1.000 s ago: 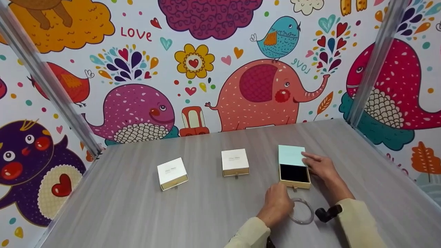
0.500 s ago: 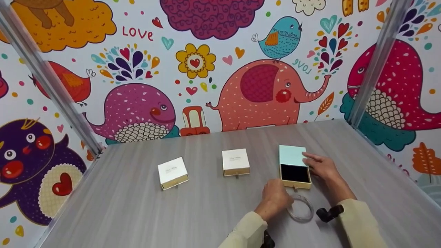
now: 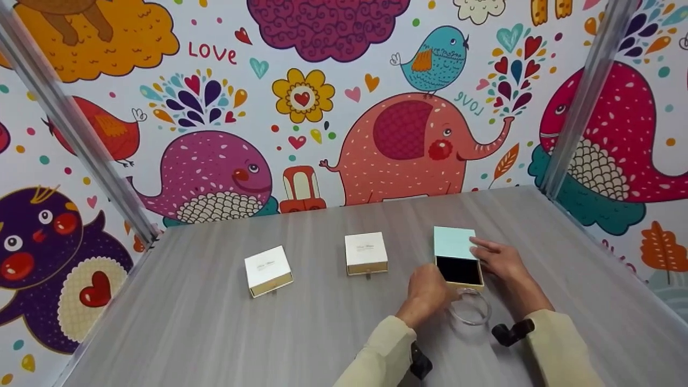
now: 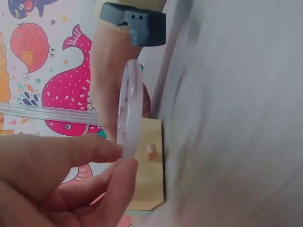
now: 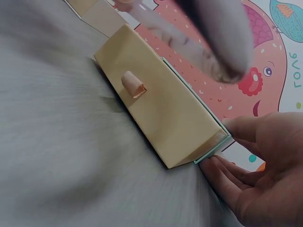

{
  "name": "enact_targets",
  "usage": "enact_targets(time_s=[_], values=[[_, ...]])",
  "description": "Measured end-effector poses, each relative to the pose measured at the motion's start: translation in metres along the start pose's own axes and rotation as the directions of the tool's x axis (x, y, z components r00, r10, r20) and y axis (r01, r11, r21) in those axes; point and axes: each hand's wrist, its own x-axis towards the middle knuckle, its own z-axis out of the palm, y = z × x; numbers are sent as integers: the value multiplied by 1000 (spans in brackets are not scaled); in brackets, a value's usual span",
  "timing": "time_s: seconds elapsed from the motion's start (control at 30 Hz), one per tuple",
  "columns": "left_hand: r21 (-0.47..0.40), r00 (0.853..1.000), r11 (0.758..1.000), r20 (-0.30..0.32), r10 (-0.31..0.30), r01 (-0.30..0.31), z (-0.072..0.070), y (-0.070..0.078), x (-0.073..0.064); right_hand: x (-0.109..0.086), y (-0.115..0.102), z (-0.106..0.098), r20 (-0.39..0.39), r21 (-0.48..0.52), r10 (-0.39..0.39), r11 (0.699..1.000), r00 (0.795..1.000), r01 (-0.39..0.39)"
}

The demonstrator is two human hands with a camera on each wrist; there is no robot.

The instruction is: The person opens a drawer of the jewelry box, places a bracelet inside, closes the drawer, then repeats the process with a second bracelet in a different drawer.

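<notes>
In my left hand (image 3: 430, 293) I pinch a translucent, pale bangle (image 3: 473, 323) between thumb and finger, just in front of the pulled-out drawer. The left wrist view shows the bangle (image 4: 134, 99) nearly edge-on, with the fingertips at one side of its rim. The mint-green box (image 3: 454, 242) has its drawer (image 3: 458, 270) slid toward me, showing a black lining. A small tab (image 5: 133, 85) sticks out from the drawer's tan front. My right hand (image 3: 502, 263) touches the box's right side with fairly straight fingers.
Two white boxes with tan fronts stand to the left: one near the middle (image 3: 366, 252), one farther left and turned slightly (image 3: 269, 270). All rest on the grey wood-grain table (image 3: 215, 333). A printed cartoon wall (image 3: 306, 150) rises behind, with metal posts at the corners.
My left hand has moved forward with the bangle, bringing it up to the drawer's front edge. The right hand and the boxes keep their places.
</notes>
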Motion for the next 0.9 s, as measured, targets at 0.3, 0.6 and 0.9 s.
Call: enact_targets(time_s=[0.3, 0.6, 0.9], values=[[-106, 997, 991, 10, -79, 79, -3, -2, 14, -2, -1, -3, 29, -29, -2, 1000, 1000, 3], [-142, 993, 983, 8, -117, 117, -7, -4, 29, 0, 1, -1, 23, -19, -19, 1000, 1000, 20], [-189, 977, 959, 23, -212, 212, -15, -6, 41, -1, 2, 0, 23, -11, -6, 1000, 1000, 6]])
